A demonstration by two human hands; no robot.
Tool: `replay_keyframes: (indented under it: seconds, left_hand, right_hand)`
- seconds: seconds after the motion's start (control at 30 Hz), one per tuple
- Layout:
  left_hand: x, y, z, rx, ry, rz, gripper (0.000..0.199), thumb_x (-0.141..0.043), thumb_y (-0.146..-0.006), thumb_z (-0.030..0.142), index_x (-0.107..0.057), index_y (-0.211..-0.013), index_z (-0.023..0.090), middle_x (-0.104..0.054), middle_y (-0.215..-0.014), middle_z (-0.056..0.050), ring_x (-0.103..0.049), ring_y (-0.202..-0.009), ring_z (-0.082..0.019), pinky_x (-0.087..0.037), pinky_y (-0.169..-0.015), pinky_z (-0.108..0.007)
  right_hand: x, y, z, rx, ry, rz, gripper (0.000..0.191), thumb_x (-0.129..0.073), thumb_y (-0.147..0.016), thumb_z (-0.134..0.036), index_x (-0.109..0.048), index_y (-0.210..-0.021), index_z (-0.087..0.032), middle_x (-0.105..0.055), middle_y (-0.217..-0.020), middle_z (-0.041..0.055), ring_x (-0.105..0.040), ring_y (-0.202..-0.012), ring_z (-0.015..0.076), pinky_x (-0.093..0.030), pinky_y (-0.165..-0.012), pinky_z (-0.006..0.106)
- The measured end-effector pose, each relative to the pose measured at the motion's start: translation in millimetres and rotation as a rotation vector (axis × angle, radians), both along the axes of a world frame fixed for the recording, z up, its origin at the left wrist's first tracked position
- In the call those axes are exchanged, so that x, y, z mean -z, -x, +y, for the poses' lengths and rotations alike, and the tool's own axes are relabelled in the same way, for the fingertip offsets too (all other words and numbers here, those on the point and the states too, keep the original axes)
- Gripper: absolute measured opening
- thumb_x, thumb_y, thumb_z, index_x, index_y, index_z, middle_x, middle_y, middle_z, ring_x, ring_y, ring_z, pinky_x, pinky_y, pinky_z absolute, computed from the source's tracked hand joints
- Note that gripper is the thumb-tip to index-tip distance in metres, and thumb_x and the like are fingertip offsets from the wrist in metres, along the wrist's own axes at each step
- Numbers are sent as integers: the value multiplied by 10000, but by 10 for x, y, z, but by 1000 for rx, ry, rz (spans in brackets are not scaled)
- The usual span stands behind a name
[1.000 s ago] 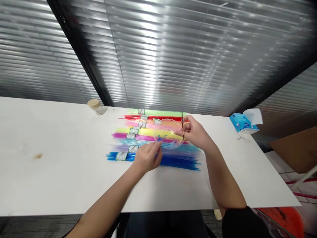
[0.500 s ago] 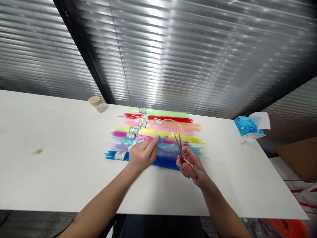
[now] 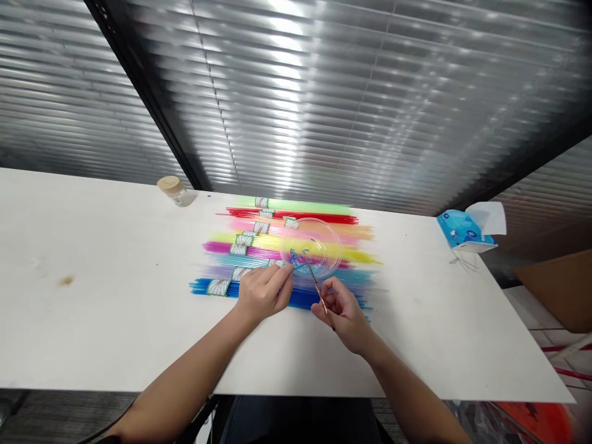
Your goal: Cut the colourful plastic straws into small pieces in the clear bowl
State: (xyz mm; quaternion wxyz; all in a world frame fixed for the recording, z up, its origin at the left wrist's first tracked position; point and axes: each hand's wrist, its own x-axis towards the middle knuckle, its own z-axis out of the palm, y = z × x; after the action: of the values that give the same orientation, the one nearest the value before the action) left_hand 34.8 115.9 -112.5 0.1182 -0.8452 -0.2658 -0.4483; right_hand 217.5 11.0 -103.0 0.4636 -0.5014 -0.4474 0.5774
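Observation:
My left hand [image 3: 264, 292] pinches a thin blue straw [image 3: 300, 266], its tip sticking out to the right. In my right hand [image 3: 341, 311] are scissors [image 3: 318, 288] with copper-coloured handles, seen nearly edge-on. Their blade tips meet the end of the blue straw, over the near rim of a clear round bowl [image 3: 337, 243]. Small blue cut pieces [image 3: 298, 254] lie in the bowl. Beneath it spread bundles of coloured straws, with a dark blue bundle [image 3: 305, 298] nearest me and a red bundle [image 3: 324, 217] farther back. White patterned paper bands [image 3: 219, 287] wrap the bundles.
At the back left stands a small jar [image 3: 176, 192] with a beige lid. A blue tissue pack [image 3: 465, 231] sits at the right, beside thin wires [image 3: 462, 261]. The white table [image 3: 115, 308] ends at blinds [image 3: 287, 111] behind. A cardboard piece [image 3: 557, 290] is off the right edge.
My right hand has moved left and turned the scissors, bringing the blades from upright and apart to the straw's end. More of the blue straw now shows beyond my left fingers.

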Motion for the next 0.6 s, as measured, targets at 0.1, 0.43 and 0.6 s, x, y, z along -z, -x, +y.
replay_keyframes:
  seconds: [0.1,0.43,0.6]
  left_hand:
    - [-3,-9,-4,22,-10,3,151,-585,-867,127,-640,-1004,158,-630,-622,31,-538,-496,-108,-378,-502,-261]
    - [-6,0,6,18,27,-27,152,-563,-863,121,-652,-978,166,-604,-594,39,-526,-478,-97,-378,-487,-247]
    - [-24,-6,1,113,95,-47,164,-522,-882,110,-638,-983,166,-620,-609,33,-529,-482,-86,-399,-488,-227]
  right_hand:
    - [18,19,20,7,8,27,415,-753,-829,-456,-401,-849,-236,-401,-575,-95,-243,-494,79,-170,-466,233]
    - [45,19,17,63,-15,22,407,-746,-841,-464,-410,-892,-241,-392,-549,-110,-239,-471,74,-169,-455,221]
    - [45,-1,18,65,-30,-35,410,-757,-827,-466,-421,-882,-238,-404,-561,-103,-278,-462,75,-198,-453,221]
